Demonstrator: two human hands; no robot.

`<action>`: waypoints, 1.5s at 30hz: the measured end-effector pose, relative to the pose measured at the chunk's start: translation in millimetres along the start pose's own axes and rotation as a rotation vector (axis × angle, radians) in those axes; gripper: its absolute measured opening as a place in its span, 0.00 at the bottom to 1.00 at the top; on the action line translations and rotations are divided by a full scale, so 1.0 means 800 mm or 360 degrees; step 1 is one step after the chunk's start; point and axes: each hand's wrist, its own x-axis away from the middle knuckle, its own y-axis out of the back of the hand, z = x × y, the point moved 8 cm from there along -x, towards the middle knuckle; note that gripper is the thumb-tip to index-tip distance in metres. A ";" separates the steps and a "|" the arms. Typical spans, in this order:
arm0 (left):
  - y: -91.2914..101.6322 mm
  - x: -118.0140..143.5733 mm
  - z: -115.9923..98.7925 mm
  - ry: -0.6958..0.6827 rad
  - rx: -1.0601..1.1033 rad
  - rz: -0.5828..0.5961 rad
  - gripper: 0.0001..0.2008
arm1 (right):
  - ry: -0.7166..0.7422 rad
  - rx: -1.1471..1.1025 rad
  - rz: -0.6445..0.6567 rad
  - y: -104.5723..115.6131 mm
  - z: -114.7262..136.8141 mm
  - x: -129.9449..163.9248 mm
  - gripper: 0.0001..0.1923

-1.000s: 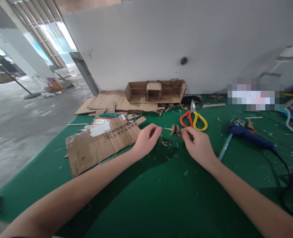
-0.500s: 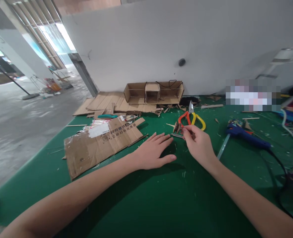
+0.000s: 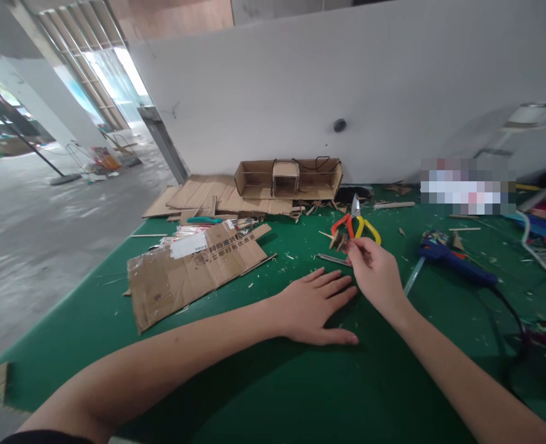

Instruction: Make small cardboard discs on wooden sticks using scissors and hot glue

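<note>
My left hand [image 3: 316, 305] lies flat on the green table [image 3: 263, 388], fingers spread and nothing held. Beyond its fingertips is a thin metal tool [image 3: 332, 259], its right end close under my right hand. My right hand [image 3: 374, 268] is closed in a pinch beside a small clump of brown scraps [image 3: 338, 240]. What sits between its fingertips is too small and covered to make out. Just behind the clump lie scissors or snips [image 3: 356, 222] with one red and one yellow handle, blades pointing to the wall.
A printed cardboard piece [image 3: 194, 271] lies at the left. Against the wall stands an open cardboard box structure [image 3: 254, 180] beside flat cardboard [image 3: 198, 196]. A blue glue gun [image 3: 458, 262] with its cord is at the right, amid scattered bits. A turquoise-handled tool [image 3: 204, 220] lies behind the printed cardboard.
My left hand has slid right and toward me, off from beside the printed cardboard. My right hand has shifted slightly right, and the scrap clump sits a little further right. The view has tilted slightly.
</note>
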 end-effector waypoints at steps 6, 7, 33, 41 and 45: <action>0.001 0.022 0.040 0.0150 -0.0136 0.0058 0.37 | -0.0006 -0.0026 0.0031 0.003 0.001 0.001 0.13; 0.003 0.027 0.050 0.0180 -0.0173 0.0062 0.36 | -0.0002 -0.0043 0.0036 0.003 0.001 0.002 0.13; 0.107 0.020 0.105 0.0749 -0.0960 -0.0506 0.14 | -0.0252 -0.0253 0.0139 -0.003 -0.029 -0.008 0.11; 0.039 -0.052 -0.011 0.0060 -0.0711 -0.0399 0.12 | -0.0292 -0.0414 -0.0488 0.054 -0.047 -0.026 0.08; 0.031 -0.112 0.024 0.0110 -0.0572 -0.0253 0.12 | -0.0298 -0.0456 -0.0638 0.069 -0.058 -0.029 0.08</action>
